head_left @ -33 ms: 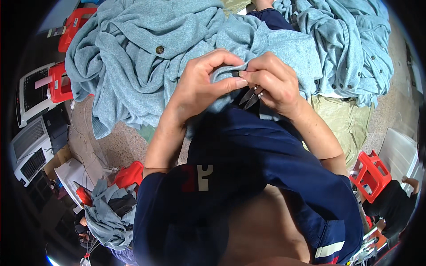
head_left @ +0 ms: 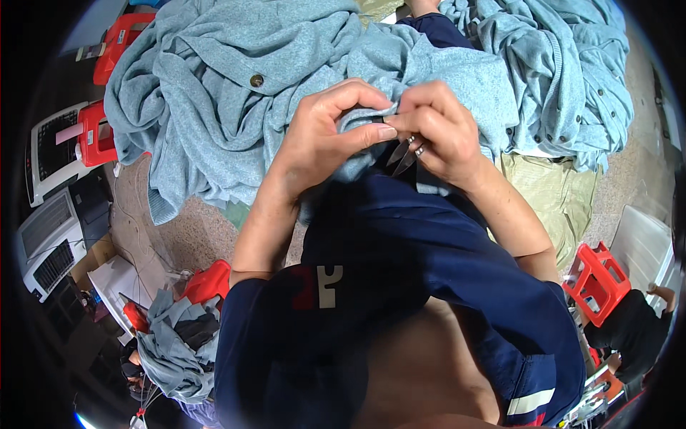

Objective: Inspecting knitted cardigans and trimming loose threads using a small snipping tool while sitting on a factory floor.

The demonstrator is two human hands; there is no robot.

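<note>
A light blue-grey knit cardigan (head_left: 236, 107) lies bunched in front of me, with a dark brown button showing. My left hand (head_left: 321, 129) is closed, pinching a folded edge of the knit between thumb and forefinger. Close against it, my right hand (head_left: 439, 129) pinches at the same edge with thumb and forefinger. Small thread snips (head_left: 404, 159) are tucked in the curled lower fingers of that hand, their dark pointed blades sticking out toward my lap. What exactly lies between the two sets of fingertips is too small to make out.
More blue-grey knitwear with dark buttons (head_left: 564, 86) is heaped at the right. Red stools (head_left: 597, 282) stand at both sides, and another knit pile (head_left: 175, 343) sits lower left. Other people are nearby; one's arm (head_left: 439, 30) reaches in at the top. Beige sheeting (head_left: 550, 193) lies below the heap.
My right hand's fingers have shifted slightly at the pinched edge, and the snips have tilted a little with them. My left hand stays almost still.
</note>
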